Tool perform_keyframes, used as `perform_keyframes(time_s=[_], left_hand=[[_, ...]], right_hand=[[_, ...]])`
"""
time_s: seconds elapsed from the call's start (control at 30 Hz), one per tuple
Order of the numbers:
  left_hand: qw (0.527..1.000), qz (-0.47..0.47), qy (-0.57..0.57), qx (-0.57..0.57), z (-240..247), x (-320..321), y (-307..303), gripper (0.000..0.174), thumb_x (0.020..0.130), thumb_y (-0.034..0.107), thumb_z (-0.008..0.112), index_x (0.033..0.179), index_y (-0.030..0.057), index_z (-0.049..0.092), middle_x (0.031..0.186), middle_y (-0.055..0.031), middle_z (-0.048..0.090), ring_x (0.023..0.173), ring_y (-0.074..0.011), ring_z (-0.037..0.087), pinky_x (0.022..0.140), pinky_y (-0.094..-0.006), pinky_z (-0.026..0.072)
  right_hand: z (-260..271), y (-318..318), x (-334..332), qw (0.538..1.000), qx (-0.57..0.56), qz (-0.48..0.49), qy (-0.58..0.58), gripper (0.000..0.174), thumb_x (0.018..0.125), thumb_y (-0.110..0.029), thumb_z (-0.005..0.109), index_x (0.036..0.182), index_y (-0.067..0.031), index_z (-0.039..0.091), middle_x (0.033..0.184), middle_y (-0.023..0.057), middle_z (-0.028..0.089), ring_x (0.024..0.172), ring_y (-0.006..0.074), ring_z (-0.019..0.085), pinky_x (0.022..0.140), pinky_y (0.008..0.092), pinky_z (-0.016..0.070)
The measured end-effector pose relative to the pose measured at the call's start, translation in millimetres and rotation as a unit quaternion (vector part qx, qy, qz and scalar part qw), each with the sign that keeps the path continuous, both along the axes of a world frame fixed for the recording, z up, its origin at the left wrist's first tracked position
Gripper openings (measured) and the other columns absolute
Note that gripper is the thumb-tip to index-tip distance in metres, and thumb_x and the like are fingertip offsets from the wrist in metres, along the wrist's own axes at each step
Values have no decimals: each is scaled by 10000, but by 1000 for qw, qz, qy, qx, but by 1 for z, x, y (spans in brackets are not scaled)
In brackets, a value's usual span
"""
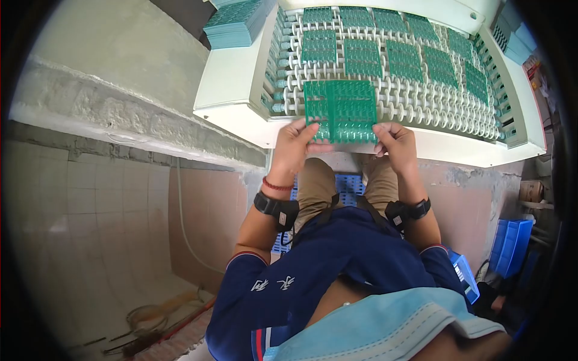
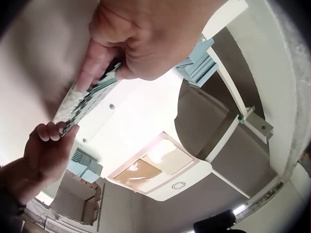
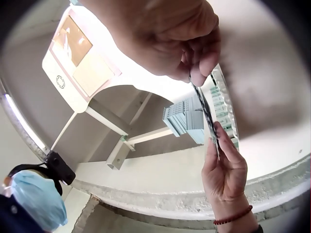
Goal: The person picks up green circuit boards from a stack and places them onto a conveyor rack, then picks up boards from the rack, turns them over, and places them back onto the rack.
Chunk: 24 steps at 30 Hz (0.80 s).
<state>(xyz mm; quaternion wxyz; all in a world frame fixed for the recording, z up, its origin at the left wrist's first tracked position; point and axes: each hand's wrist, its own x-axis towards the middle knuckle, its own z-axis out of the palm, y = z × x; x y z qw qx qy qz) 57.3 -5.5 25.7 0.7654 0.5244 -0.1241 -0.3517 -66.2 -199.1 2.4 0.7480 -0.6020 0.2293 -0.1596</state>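
Observation:
Both hands hold green circuit boards (image 1: 355, 111) in front of the roller conveyor, one board overlapping another side by side. My left hand (image 1: 293, 146) pinches the lower left edge, thumb on top and fingers beneath. At the lower right corner, my right hand (image 1: 397, 144) pinches the edge between thumb and fingers. Seen nearly edge-on in the left wrist view, the boards (image 2: 95, 99) stretch between the left hand (image 2: 146, 34) and the right hand (image 2: 48, 153). The right wrist view shows their thin dark edge (image 3: 206, 114) too.
More green boards (image 1: 362, 57) lie in rows on the white rollers (image 1: 421, 108) of the conveyor. A stack of boards (image 1: 238, 27) sits on the machine's left side, another (image 1: 518, 42) at its right. A concrete ledge (image 1: 132, 117) runs along the left; a blue bin (image 1: 510, 246) stands right.

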Motion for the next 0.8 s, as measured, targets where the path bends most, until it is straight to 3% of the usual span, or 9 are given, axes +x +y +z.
perform_keyframes(time_s=[0.2,0.27,0.3,0.37,0.4,0.47,0.5,0.63,0.8], left_hand=[[940,55,-245,232,9,33,-9,333,831,85,529,1116,-69,452,707,-134,628,537,-237,624,457,-299,503],[770,102,-525,348,-4,36,-5,399,789,192,596,1097,-36,484,575,-127,585,434,-277,575,380,-349,422],[773,96,-522,346,-1,31,-7,399,789,192,596,1097,-36,484,575,-127,585,434,-277,575,380,-349,422],[624,74,-557,543,15,21,-11,509,742,323,637,1117,10,494,742,-149,609,613,-305,605,491,-384,431],[627,74,-558,539,14,19,-12,509,742,323,637,1117,10,494,742,-149,609,613,-305,605,491,-384,431],[504,155,-724,444,12,16,-12,521,732,384,640,1132,72,516,1049,-174,562,917,-302,566,677,-389,437],[545,117,-716,420,12,15,-14,522,734,398,625,1153,107,517,1256,-160,428,1141,-300,422,868,-434,366],[547,30,-758,354,2,20,-23,459,780,383,581,1160,133,526,1242,-122,467,1166,-329,412,989,-485,265],[535,66,-755,373,-11,28,-27,461,791,389,569,1160,116,526,1213,-147,485,1143,-340,430,974,-492,278]], right_hand=[[4,-32,0,974,-191,-78,98,227,807,-187,612,737,28,611,555,43,565,437,74,519,379,207,398],[7,-46,-9,972,-195,-74,109,225,801,-192,610,725,20,612,556,35,564,441,74,522,373,206,386],[9,-52,-15,972,-191,-91,108,227,801,-193,611,721,19,610,554,33,561,441,75,523,373,206,385],[9,-68,-26,966,-202,-115,117,221,797,-195,616,756,22,631,560,34,566,433,70,509,384,212,381],[9,-77,-31,964,-206,-119,118,221,797,-195,616,756,22,631,560,34,566,433,70,509,384,212,381],[9,-92,-42,927,-297,-165,157,223,790,-194,621,802,27,649,575,37,574,483,69,509,442,230,396],[2,-105,-49,900,-363,-198,134,229,781,-195,626,838,25,652,592,41,579,550,76,510,509,241,409],[17,-142,-77,879,-365,-249,178,250,773,-206,628,842,33,649,646,68,619,611,88,533,575,243,426],[11,-171,-102,825,-424,-281,247,320,768,-312,631,849,-3,662,638,94,614,592,129,552,597,261,437]])
